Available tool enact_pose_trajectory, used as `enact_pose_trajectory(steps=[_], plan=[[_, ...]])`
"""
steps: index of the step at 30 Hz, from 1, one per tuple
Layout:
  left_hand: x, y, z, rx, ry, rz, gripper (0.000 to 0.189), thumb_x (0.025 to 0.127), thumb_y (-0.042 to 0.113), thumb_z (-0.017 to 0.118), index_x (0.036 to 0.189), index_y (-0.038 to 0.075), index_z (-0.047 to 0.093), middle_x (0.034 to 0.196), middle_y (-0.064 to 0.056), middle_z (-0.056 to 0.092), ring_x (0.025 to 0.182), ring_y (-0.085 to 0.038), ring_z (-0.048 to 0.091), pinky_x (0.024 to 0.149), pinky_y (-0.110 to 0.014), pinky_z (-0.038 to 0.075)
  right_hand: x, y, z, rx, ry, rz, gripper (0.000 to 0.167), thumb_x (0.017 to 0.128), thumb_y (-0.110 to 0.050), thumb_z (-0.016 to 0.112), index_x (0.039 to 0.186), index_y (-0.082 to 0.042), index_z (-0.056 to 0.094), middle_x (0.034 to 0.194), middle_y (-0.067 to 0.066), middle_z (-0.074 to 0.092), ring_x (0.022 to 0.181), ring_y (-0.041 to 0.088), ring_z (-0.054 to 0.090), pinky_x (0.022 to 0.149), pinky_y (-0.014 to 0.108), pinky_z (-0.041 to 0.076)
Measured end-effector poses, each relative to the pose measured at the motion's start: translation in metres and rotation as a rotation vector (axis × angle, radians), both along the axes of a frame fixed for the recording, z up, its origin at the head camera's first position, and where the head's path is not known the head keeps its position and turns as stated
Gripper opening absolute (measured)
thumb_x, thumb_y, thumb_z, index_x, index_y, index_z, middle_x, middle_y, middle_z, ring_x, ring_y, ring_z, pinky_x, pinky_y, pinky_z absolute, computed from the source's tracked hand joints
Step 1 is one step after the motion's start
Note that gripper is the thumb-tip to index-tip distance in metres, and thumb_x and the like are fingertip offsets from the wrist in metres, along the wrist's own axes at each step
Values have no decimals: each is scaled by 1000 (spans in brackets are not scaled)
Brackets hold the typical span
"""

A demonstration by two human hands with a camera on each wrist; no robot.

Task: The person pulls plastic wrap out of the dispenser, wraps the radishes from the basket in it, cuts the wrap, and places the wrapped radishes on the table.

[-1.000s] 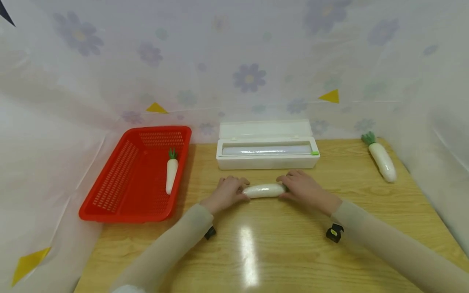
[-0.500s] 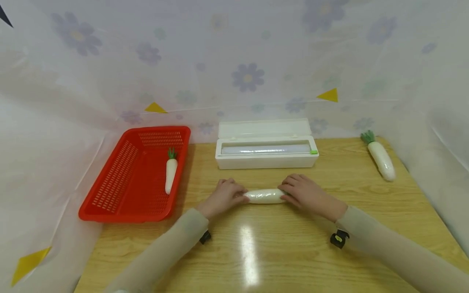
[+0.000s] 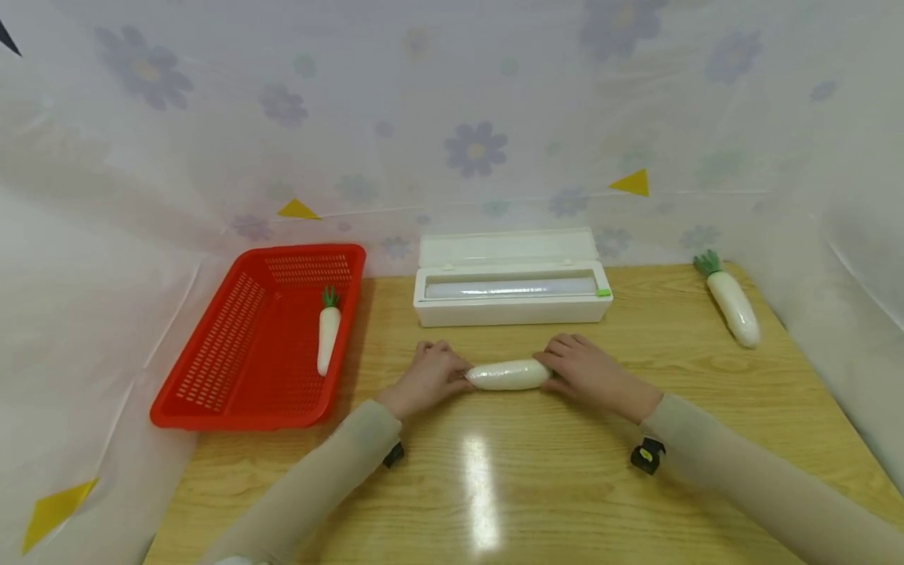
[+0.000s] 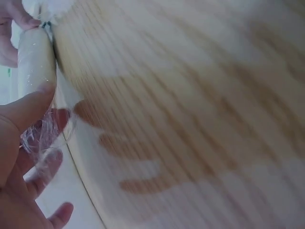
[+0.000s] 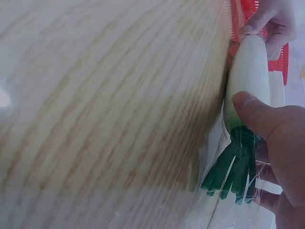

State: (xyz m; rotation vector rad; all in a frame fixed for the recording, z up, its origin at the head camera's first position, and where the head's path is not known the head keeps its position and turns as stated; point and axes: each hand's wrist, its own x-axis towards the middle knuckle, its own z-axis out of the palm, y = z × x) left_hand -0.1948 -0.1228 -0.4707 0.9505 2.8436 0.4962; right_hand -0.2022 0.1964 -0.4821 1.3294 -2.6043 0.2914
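Observation:
A white radish [image 3: 508, 375] wrapped in clear film lies crosswise between the two hands, over the middle of the table. My left hand [image 3: 429, 378] pinches its tip end; in the left wrist view the thumb [image 4: 35, 105] presses on it and loose crumpled film [image 4: 45, 138] trails past the fingers. My right hand [image 3: 592, 375] grips the leafy end, thumb on top. Green leaves [image 5: 233, 167] under film show beside that hand in the right wrist view, while the head view hides them.
Behind the hands stands a white film box [image 3: 513, 312], lid raised, with a roll inside. A red basket [image 3: 169, 412] on the left holds a bare white radish [image 3: 328, 337]. Another radish [image 3: 734, 308], shiny with film, lies at the right. Patterned sheeting surrounds the wooden table [image 3: 565, 502].
Both hands first brought the radish slightly nearer the person, then shifted it a little left and back. Its left end now sits a bit lower than its right. Both hands keep hold.

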Motion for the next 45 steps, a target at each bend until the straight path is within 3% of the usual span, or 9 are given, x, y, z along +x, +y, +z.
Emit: enact_pose_trajectory(steps=[4, 10, 17, 23, 29, 34, 37, 41, 45], plan=[[1, 2, 2, -89, 90, -1, 40, 96, 42, 74, 128, 18, 75, 121, -1, 73, 115, -24, 55, 106, -57, 32, -3, 0, -2, -26, -4, 1, 51, 89, -28, 84, 130, -4, 66, 106, 8, 70, 104, 30, 64, 93, 51, 51], [6, 13, 10, -183, 151, 41, 91, 86, 66, 75, 158, 17, 46, 143, -4, 60, 134, -29, 47, 117, -69, 18, -7, -2, 1, -33, -3, 6, 44, 90, -26, 82, 127, -8, 69, 102, 6, 72, 101, 29, 64, 92, 50, 51], [2, 28, 9, -97, 124, 5, 52, 96, 48, 72, 139, 19, 67, 131, 0, 70, 125, -23, 54, 116, -65, 24, -8, -5, 11, -5, -49, -3, 44, 91, -25, 82, 128, -4, 71, 111, 9, 72, 107, 31, 64, 98, 51, 50], [-10, 28, 3, -89, 103, -58, 47, 97, 32, 75, 136, 8, 68, 129, -9, 71, 120, -28, 60, 113, -52, 39, -6, -13, 15, 85, -69, -30, 48, 93, -33, 79, 128, 0, 69, 121, 13, 67, 117, 34, 61, 103, 55, 48], [-13, 28, 2, -50, 58, -115, 42, 99, 19, 73, 136, 2, 63, 128, -14, 71, 113, -30, 61, 103, -41, 48, -7, -18, 12, 113, -43, -64, 50, 88, -35, 84, 120, 0, 68, 108, 11, 64, 108, 30, 60, 103, 52, 48], [-8, 25, 0, -36, -21, -101, 45, 101, 22, 71, 141, 4, 61, 135, -13, 67, 122, -30, 59, 108, -41, 47, -7, -15, 8, 89, -75, -70, 54, 88, -31, 85, 127, 1, 66, 108, 12, 68, 107, 32, 62, 102, 53, 48], [-5, 22, -1, 65, -116, -70, 52, 98, 23, 74, 144, 3, 57, 133, -13, 67, 123, -28, 61, 108, -41, 48, -6, -12, 7, 82, -151, -84, 55, 89, -34, 83, 129, -1, 64, 111, 12, 70, 107, 32, 64, 103, 53, 47], [-4, 17, -3, 183, -197, -66, 45, 95, 22, 78, 133, 5, 63, 121, -7, 72, 110, -20, 66, 100, -36, 52, -2, -6, 7, 33, -231, -84, 44, 91, -38, 80, 119, -8, 65, 107, 7, 70, 101, 28, 65, 99, 52, 48], [-4, 11, -5, 201, -210, -99, 32, 96, 24, 78, 122, 8, 72, 116, -2, 74, 104, -14, 67, 97, -32, 53, 1, -2, 6, -31, -246, -49, 36, 93, -38, 79, 113, -10, 68, 108, 5, 71, 101, 27, 65, 94, 50, 50]])
